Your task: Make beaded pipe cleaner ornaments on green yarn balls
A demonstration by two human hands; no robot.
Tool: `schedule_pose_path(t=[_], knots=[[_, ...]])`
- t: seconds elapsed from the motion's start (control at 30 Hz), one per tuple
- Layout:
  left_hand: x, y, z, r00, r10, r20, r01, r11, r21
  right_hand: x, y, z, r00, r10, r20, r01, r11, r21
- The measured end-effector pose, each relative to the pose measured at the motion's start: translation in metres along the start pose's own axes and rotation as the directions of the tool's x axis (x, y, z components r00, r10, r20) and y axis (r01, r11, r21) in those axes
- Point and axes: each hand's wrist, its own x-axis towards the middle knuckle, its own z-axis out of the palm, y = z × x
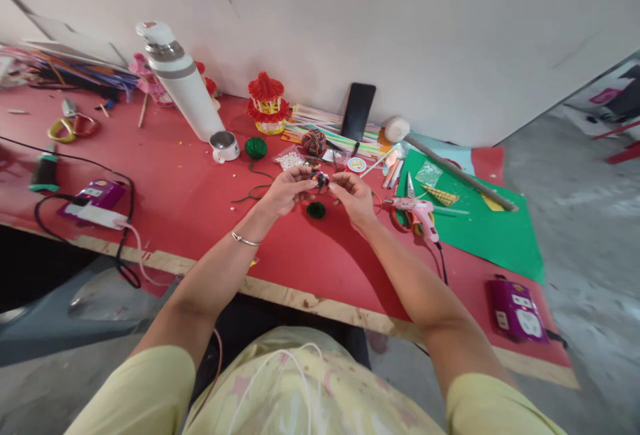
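Between both hands, above the red tabletop, is a small dark multicoloured yarn piece (319,178) with pale bits on it; its exact form is too small to make out. My left hand (293,188) pinches its left side, fingers closed. On the right side, the fingertips of my right hand (354,196) are pressed together at its edge. Just below lies a small dark green yarn coil (315,210). A green yarn ball (255,148) with a loose strand rests to the left, and a multicoloured yarn ball (314,142) sits behind the hands beside a bag of white beads (290,158).
A white flask (183,85) and a steel cup (225,147) stand at back left. Rightward lie a pink glue gun (417,212), scissors (410,188), a mallet (450,162) and green sheet (505,228). A phone (358,112) leans on the wall. Purple power boxes (517,308) and cables flank me.
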Motion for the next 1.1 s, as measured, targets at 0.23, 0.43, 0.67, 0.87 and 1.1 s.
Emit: schedule_pose_path(t=[0.23, 0.43, 0.67, 0.87, 1.1], knots=[[0.0016, -0.0031, -0.0011, 1.000, -0.018, 0.014, 0.018, 1.000, 0.020, 0.0007, 0.0029, 0.0018, 0.997, -0.080, -0.022, 0.078, 0.994, -0.079], [0.0014, -0.0019, 0.0013, 0.999, -0.030, -0.013, 0.029, 0.998, -0.048, 0.0023, 0.0069, 0.0038, 0.997, -0.058, -0.044, 0.058, 0.998, -0.012], [0.0019, -0.0023, 0.0030, 0.997, -0.038, -0.068, 0.033, 0.997, -0.076, 0.0025, 0.0044, 0.0055, 0.999, -0.028, -0.033, 0.030, 0.998, 0.063], [-0.0004, 0.0008, 0.0037, 0.998, -0.035, -0.050, 0.032, 0.998, -0.051, 0.0013, 0.0001, 0.0026, 1.000, 0.007, -0.003, -0.007, 0.996, 0.086], [0.0001, -0.0013, -0.0008, 0.999, -0.045, -0.003, 0.045, 0.999, -0.031, 0.0075, -0.0006, 0.0004, 0.960, 0.276, 0.051, -0.280, 0.946, 0.166]])
